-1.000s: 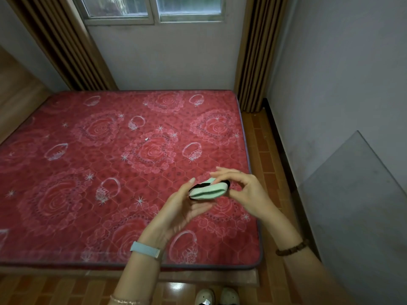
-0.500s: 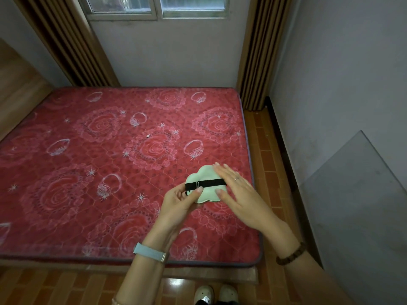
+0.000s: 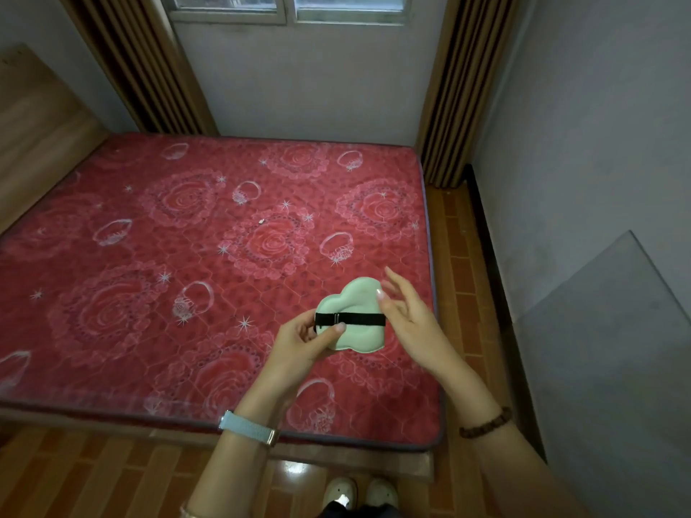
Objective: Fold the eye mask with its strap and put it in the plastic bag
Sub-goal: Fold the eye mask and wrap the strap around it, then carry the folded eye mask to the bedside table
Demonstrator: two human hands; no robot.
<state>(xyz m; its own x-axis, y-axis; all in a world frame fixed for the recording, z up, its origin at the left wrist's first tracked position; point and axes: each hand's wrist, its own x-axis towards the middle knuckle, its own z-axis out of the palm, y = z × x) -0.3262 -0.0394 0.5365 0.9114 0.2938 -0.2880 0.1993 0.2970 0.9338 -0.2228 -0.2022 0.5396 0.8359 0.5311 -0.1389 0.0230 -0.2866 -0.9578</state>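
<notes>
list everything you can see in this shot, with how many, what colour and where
eye mask: one, pale green, held above the mattress's near right corner
strap: one, black, stretched across the mask
mattress: one, red with rose pattern, centre
curtains: two, brown striped, flanking the window
window: one, top centre
panel: one, grey, leaning on right wall
shoes: two, white, bottom edge
left hand: pinching the mask, blue wristband
right hand: open beside the mask, bead bracelet

Left hand (image 3: pixel 299 343) pinching, thumb on top; right hand (image 3: pixel 413 323) open, fingers spread.
</notes>
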